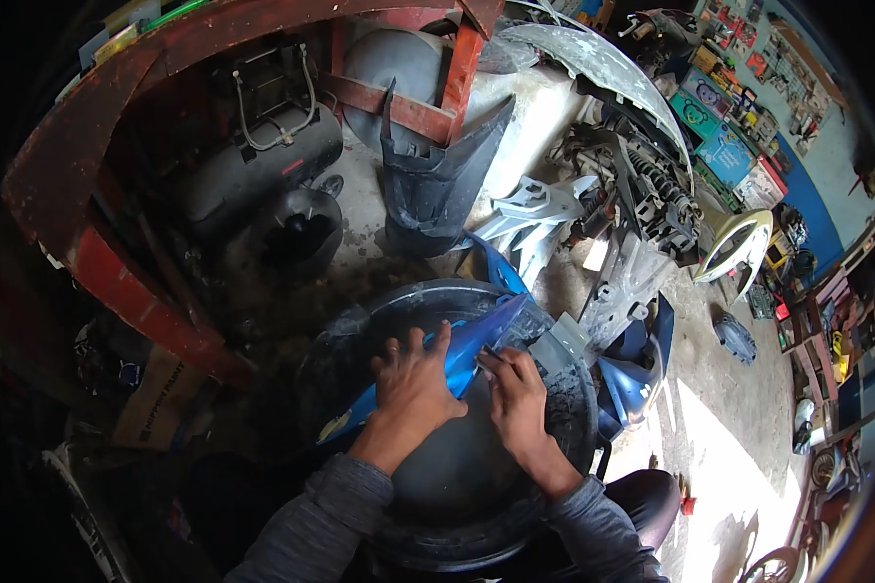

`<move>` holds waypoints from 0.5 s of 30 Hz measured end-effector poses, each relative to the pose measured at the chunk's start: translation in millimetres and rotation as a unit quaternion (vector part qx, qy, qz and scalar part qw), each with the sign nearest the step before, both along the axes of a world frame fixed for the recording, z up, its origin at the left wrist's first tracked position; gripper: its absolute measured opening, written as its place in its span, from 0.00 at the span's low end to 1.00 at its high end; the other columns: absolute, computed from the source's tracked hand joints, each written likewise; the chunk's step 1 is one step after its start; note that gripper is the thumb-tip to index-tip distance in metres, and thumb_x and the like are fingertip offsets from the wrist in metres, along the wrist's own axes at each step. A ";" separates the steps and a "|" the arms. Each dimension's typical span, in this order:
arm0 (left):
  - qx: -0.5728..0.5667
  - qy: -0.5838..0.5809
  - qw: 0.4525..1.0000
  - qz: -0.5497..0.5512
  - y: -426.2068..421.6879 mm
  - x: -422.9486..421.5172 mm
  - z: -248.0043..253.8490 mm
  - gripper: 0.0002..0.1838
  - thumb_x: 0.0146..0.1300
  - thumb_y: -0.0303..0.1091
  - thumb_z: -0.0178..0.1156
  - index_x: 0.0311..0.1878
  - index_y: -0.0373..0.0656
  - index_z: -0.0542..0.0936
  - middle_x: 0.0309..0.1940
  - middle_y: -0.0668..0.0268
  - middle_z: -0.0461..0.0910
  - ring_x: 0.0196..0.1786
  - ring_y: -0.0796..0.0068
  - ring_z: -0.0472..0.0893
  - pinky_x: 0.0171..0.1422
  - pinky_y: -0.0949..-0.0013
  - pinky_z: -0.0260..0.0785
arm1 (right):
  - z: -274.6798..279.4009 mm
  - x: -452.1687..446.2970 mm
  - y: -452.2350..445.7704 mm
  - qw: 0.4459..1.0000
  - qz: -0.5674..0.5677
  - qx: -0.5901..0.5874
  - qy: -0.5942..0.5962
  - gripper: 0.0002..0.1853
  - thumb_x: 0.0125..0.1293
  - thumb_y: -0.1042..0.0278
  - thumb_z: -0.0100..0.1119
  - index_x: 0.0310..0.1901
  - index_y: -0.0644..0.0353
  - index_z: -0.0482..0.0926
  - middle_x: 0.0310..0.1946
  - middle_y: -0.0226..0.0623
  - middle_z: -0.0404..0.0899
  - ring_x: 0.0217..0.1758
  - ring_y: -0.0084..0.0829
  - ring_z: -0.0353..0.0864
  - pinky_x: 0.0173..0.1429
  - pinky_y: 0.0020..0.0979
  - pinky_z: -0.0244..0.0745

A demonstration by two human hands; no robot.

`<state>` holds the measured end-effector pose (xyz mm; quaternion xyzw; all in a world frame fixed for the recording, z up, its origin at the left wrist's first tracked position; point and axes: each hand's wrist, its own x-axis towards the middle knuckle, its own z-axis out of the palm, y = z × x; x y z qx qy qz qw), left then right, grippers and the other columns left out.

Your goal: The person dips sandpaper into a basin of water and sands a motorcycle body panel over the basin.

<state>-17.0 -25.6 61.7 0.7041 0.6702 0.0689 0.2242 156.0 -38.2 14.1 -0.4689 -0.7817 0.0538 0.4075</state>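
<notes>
A long, pointed blue panel [476,335] lies slantwise over a round black tub [447,549] with greyish water in it. My left hand [410,389] rests on the panel's middle, its fingers spread. At the panel's lower right edge, near its pointed end, my right hand [513,394] has its fingers pressed together on something small and dark that I cannot make out. A pale translucent piece [560,342] sits on the tub's right rim.
Blue panels [634,374] stand right of the tub. Beyond it are a black fender piece [428,185], silver parts [535,219] and a dark bucket [306,233]. A red metal frame [146,291] and a compressor tank [253,160] are at the left, a cardboard box [157,403] below.
</notes>
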 end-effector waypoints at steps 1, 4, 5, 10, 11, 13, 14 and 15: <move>-0.005 -0.002 1.000 -0.001 0.9 -0.2 1.1 0.64 0.42 0.48 0.85 0.84 0.53 0.61 0.73 0.54 0.70 0.76 0.39 0.69 0.71 0.35 0.67 | -1.2 0.3 0.9 1.000 -0.012 -0.004 0.004 0.18 0.61 0.87 0.66 0.53 0.62 0.88 0.48 0.47 0.79 0.51 0.48 0.84 0.54 0.42 0.82; -0.007 -0.001 1.000 -0.003 2.3 -0.8 1.9 0.64 0.42 0.48 0.85 0.84 0.53 0.61 0.73 0.54 0.69 0.76 0.39 0.68 0.72 0.34 0.67 | -0.2 0.7 -8.7 1.000 0.010 0.003 -0.004 0.19 0.60 0.87 0.67 0.54 0.62 0.88 0.49 0.47 0.79 0.52 0.48 0.84 0.55 0.42 0.82; -0.006 0.001 1.000 -0.003 2.1 -0.4 1.1 0.64 0.43 0.49 0.84 0.84 0.53 0.61 0.73 0.54 0.69 0.76 0.39 0.68 0.72 0.34 0.66 | 1.2 1.5 -3.9 1.000 0.011 0.004 -0.005 0.19 0.60 0.87 0.67 0.54 0.62 0.88 0.49 0.47 0.79 0.52 0.48 0.84 0.55 0.42 0.82; 0.006 0.005 1.000 -0.001 0.9 -0.3 -4.4 0.65 0.41 0.48 0.83 0.85 0.53 0.60 0.72 0.54 0.69 0.75 0.39 0.69 0.72 0.33 0.67 | 1.0 -1.8 -8.9 1.000 0.007 0.002 -0.019 0.20 0.59 0.87 0.67 0.53 0.63 0.88 0.49 0.47 0.79 0.52 0.49 0.84 0.56 0.43 0.81; 0.015 0.005 1.000 0.001 1.4 -0.5 -6.2 0.66 0.40 0.48 0.83 0.85 0.53 0.60 0.72 0.54 0.69 0.73 0.39 0.70 0.70 0.33 0.68 | 3.5 -1.0 -8.5 1.000 0.004 -0.006 -0.016 0.20 0.59 0.87 0.67 0.53 0.62 0.88 0.49 0.47 0.79 0.52 0.49 0.83 0.56 0.43 0.81; 0.013 0.003 1.000 0.002 3.6 0.0 -3.6 0.66 0.40 0.48 0.83 0.85 0.53 0.60 0.72 0.54 0.70 0.73 0.39 0.70 0.71 0.33 0.67 | 4.4 1.0 3.4 1.000 -0.012 -0.004 -0.012 0.20 0.58 0.87 0.66 0.53 0.62 0.88 0.49 0.47 0.79 0.53 0.49 0.83 0.55 0.43 0.81; 0.008 0.003 1.000 0.001 2.5 0.1 -2.9 0.66 0.39 0.48 0.83 0.85 0.53 0.60 0.71 0.54 0.70 0.73 0.39 0.70 0.71 0.33 0.67 | 3.3 1.2 5.4 1.000 -0.030 -0.006 -0.007 0.20 0.58 0.87 0.66 0.53 0.62 0.88 0.49 0.46 0.79 0.53 0.49 0.83 0.55 0.44 0.81; 0.008 0.005 1.000 0.000 2.0 -0.3 -0.9 0.66 0.39 0.48 0.83 0.85 0.53 0.60 0.71 0.54 0.70 0.73 0.39 0.70 0.71 0.33 0.67 | 0.4 1.2 0.7 1.000 -0.023 -0.015 -0.011 0.19 0.60 0.86 0.66 0.52 0.62 0.88 0.49 0.46 0.79 0.52 0.49 0.83 0.55 0.44 0.81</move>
